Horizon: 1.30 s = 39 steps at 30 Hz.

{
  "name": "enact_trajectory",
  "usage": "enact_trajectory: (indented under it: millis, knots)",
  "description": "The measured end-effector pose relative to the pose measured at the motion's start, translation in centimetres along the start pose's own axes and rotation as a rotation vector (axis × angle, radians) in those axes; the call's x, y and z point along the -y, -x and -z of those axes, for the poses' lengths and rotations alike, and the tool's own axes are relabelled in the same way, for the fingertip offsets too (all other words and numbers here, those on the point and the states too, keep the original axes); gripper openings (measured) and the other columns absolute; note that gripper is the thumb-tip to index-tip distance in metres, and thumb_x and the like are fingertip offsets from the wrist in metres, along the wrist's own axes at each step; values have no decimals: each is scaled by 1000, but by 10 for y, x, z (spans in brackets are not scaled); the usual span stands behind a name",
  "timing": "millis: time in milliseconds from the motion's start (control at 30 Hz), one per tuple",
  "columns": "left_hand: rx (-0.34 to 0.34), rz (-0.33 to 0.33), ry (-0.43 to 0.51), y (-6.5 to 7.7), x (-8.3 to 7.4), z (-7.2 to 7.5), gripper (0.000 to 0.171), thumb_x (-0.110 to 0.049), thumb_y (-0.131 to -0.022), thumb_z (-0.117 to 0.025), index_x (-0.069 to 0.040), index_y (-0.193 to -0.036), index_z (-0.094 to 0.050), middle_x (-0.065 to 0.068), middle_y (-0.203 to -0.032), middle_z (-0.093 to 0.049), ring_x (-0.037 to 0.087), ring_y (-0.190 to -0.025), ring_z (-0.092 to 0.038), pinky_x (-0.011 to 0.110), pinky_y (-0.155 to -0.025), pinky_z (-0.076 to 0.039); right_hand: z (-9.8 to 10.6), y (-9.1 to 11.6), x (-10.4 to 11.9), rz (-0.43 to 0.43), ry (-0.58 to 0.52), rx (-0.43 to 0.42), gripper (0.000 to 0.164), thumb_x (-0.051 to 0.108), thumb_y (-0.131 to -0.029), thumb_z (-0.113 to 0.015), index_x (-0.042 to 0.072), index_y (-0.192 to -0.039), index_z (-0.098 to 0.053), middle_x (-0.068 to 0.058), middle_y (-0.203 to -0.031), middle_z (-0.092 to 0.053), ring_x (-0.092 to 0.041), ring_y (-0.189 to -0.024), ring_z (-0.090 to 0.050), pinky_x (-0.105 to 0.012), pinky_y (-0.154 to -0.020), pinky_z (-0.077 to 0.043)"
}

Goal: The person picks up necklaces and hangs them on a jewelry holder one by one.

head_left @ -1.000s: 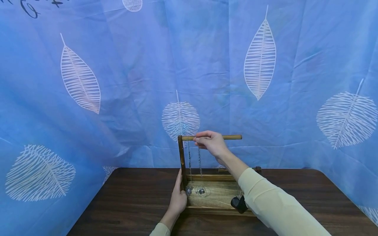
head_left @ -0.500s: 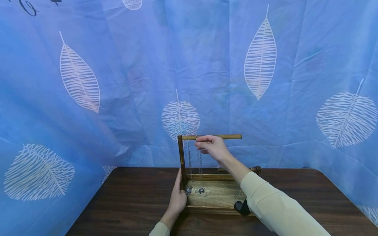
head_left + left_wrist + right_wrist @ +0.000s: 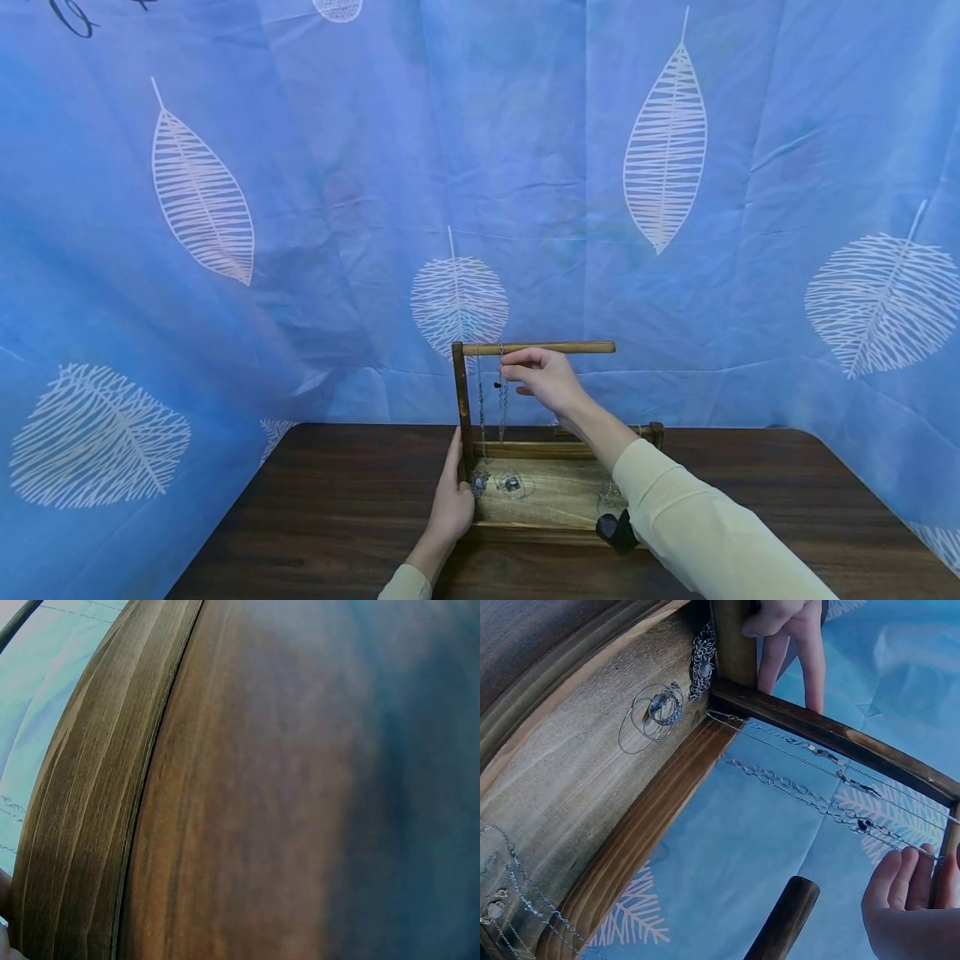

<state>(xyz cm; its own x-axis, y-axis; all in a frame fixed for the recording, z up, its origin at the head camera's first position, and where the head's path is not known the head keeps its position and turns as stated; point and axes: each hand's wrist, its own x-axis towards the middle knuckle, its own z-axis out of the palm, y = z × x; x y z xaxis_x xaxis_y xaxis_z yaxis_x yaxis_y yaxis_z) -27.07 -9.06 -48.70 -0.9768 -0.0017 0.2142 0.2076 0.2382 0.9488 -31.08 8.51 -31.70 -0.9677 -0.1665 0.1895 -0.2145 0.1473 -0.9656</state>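
Observation:
A wooden jewelry stand (image 3: 459, 400) with a shallow tray and a long top bar (image 3: 577, 347) stands on the table. A silver chain necklace (image 3: 502, 408) hangs over the bar, a small dark piece on it. My right hand (image 3: 543, 379) pinches this chain just below the bar, fingertips beside it; the right wrist view shows the same chain (image 3: 795, 787) stretching toward these fingers. Another necklace (image 3: 481, 404) hangs nearer the upright post. My left hand (image 3: 452, 504) holds the stand's left end, thumb over the tray's edge and fingers along the outside.
Inside the tray lie a coiled necklace (image 3: 660, 712) with a dark pendant, a bunched chain (image 3: 703, 660) and more chains (image 3: 525, 881) at the other end. A shorter bar (image 3: 787, 911) juts from the stand's right side. Behind the dark table (image 3: 337, 508) hangs a blue leaf-print cloth (image 3: 337, 208).
My right hand has come down slightly from the bar and shifted a little right. The chain's loop now shows over the bar, and its lower end hangs higher. The left hand stays put.

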Motion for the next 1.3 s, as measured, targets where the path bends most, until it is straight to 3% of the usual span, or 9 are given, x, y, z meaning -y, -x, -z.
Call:
enact_trajectory:
  millis: [233, 567, 800, 1000, 1100, 1300]
  knots:
    - [-1, 5, -3, 1, -1, 0, 99, 24, -87, -30, -35, -163, -10, 17, -166, -15, 44, -149, -10, 63, -106, -28, 0, 0, 1, -16, -12, -8, 21, 13, -96, -68, 4, -115, -72, -12, -120, -68, -27, -111, -64, -48, -96, -50]
    - [11, -5, -12, 2, -1, 0, 100, 25, -86, -29, -35, -163, -8, 17, -166, -14, 44, -149, -9, 54, -95, -34, 4, 2, -1, -15, -36, -40, 26, 12, -97, -66, -2, -118, -70, -13, -118, -67, -31, -109, -62, -39, -86, -54]
    - [10, -10, -15, 2, -1, 0, 100, 25, -86, -28, -35, -163, -8, 17, -166, -14, 44, -149, -10, 55, -97, -33, 1, 5, -2, -28, -72, -72, 24, 11, -98, -64, -2, -118, -70, -17, -115, -68, -28, -100, -66, -36, -82, -56]
    - [12, -18, 6, 2, 1, 0, 99, 25, -86, -27, -34, -163, -8, 20, -165, -14, 45, -149, -10, 62, -104, -30, -11, 15, -5, 19, -111, -30, 20, 9, -95, -68, 0, -113, -72, -11, -101, -73, -25, -91, -69, -39, -84, -56]
    - [9, -27, 14, 2, 1, 0, 99, 25, -85, -27, -33, -163, -8, 20, -165, -14, 44, -149, -10, 67, -110, -21, -20, 20, -8, 63, -100, -5, 20, 7, -95, -68, -2, -112, -73, -8, -96, -74, -22, -87, -71, -38, -82, -57]
    - [9, -35, 21, 2, 1, 0, 98, 24, -84, -28, -30, -164, -9, 20, -165, -15, 41, -150, -10, 67, -112, -14, -44, 36, -24, 154, -72, 92, 21, 4, -95, -67, -7, -112, -71, -15, -95, -72, -35, -90, -69, -35, -78, -57]
